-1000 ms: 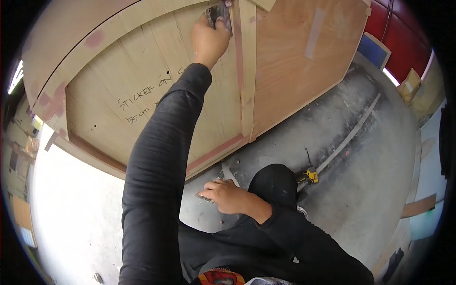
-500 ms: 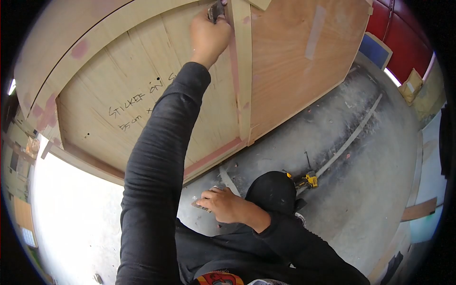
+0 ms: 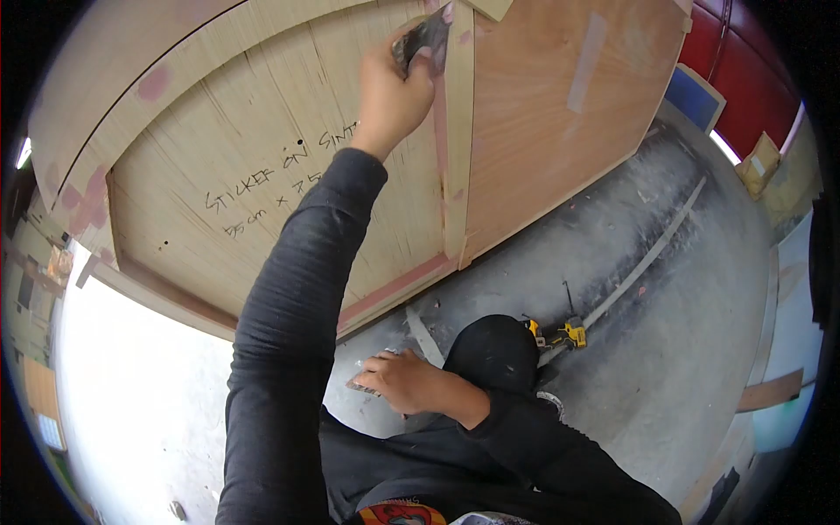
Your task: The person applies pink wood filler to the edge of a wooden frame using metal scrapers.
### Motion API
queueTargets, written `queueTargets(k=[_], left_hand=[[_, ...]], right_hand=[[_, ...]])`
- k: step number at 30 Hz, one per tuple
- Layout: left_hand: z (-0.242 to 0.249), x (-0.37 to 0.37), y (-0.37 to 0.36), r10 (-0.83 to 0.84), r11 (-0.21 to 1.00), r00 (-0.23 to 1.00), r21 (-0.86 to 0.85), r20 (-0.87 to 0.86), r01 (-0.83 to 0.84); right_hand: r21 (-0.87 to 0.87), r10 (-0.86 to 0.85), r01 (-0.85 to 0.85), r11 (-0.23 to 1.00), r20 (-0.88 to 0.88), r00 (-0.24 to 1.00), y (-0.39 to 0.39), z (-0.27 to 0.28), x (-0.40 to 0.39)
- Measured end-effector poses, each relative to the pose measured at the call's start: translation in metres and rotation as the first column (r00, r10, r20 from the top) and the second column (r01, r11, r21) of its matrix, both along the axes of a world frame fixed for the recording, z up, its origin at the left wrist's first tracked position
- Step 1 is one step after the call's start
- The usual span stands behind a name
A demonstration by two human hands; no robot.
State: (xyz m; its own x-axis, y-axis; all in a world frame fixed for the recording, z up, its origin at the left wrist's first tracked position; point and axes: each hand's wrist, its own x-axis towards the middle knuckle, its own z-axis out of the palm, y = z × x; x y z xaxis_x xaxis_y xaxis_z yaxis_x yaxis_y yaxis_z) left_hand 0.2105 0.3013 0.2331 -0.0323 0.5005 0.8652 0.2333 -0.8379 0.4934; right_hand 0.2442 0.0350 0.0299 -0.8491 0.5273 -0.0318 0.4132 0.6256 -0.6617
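Beside vertical wooden batten (image 3: 456, 131), left hand (image 3: 392, 92) pressing scraper (image 3: 423, 39), drill (image 3: 560, 333) on floor (image 3: 665, 332)

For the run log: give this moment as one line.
left hand: presses scraper on wooden panel | right hand: holds flat piece, low

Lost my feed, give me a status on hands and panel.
Left hand presses scraper on wooden panel seam. Right hand holds small flat piece low. Nothing blocking.
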Motion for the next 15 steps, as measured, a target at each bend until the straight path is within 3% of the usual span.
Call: queueTargets(k=[2, 5, 7, 15], left_hand=[[-0.004, -0.004, 0.0, -0.059, 0.998, 0.998, -0.012, 0.019, 0.059], [0.0, -0.004, 0.006, 0.041, 0.995, 0.994, -0.095, 0.1, -0.031], [0.011, -0.003, 0.003, 0.185, 0.981, 0.982, -0.059, -0.031, -0.187], [0.02, 0.004, 0.02, 0.101, 0.977, 0.995, -0.19, 0.02, -0.096]], right_hand=[[-0.006, 0.01, -0.01, 1.0, 0.006, 1.0, 0.0, 0.001, -0.002], [0.009, 0.013, -0.014, 1.0, 0.029, 0.999, 0.001, 0.005, -0.002], [0.035, -0.011, 0.01, 0.999, 0.02, 1.0, -0.002, 0.004, -0.003], [-0.018, 0.012, -0.012, 1.0, -0.006, 1.0, 0.0, 0.002, 0.003]])
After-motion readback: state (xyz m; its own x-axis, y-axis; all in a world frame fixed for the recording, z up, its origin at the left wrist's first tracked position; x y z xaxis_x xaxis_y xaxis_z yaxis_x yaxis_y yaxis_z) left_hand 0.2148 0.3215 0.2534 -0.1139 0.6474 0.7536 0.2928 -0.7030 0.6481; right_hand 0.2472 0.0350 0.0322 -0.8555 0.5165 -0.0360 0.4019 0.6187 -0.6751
